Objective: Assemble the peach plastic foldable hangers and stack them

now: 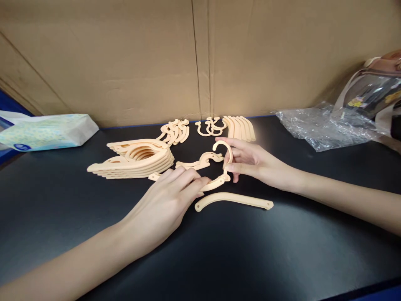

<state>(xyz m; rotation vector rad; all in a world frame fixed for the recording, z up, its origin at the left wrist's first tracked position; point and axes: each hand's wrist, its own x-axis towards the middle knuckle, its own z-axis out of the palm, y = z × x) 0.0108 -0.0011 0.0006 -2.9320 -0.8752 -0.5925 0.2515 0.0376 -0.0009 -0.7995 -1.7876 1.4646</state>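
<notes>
My left hand [175, 194] is closed on a cream plastic hanger arm [216, 184], whose left end shows beyond my knuckles. Between thumb and fingers, my right hand [250, 161] pinches a curved hanger hook [230, 152]. The hook's foot meets the right end of that arm; whether they are joined I cannot tell. Just behind lies a notched hanger piece [203, 161]. A single curved hanger arm [233, 198] rests on the table in front of my hands.
Stacked hangers [134, 163] sit at left. Behind are notched pieces [177, 131], loose hooks [209, 126] and a row of arms [239, 127]. A tissue pack [50, 131] lies far left; clear plastic wrap [326, 125] and a bag [372, 92] are at right. Cardboard [140, 62] stands behind.
</notes>
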